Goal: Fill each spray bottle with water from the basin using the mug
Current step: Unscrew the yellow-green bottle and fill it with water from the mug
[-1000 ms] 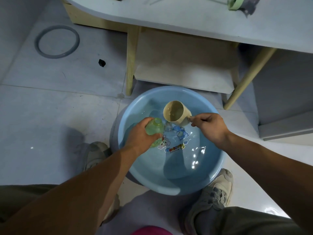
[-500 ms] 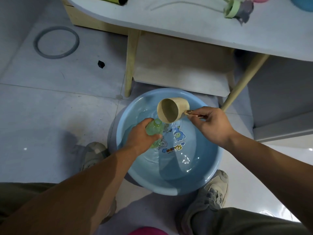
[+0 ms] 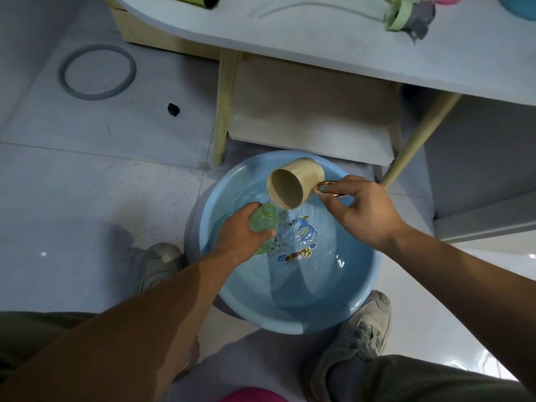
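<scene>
My right grip pinches mug handle, mug tipped leftward; left grip clasps green spray bottle, neck just below mug lip, over basin.

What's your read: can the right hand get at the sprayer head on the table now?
Probably not yet. The right hand is busy pinching the handle of the mug, tipped over the green bottle; the sprayer head lies up on the table, well beyond it.
</scene>
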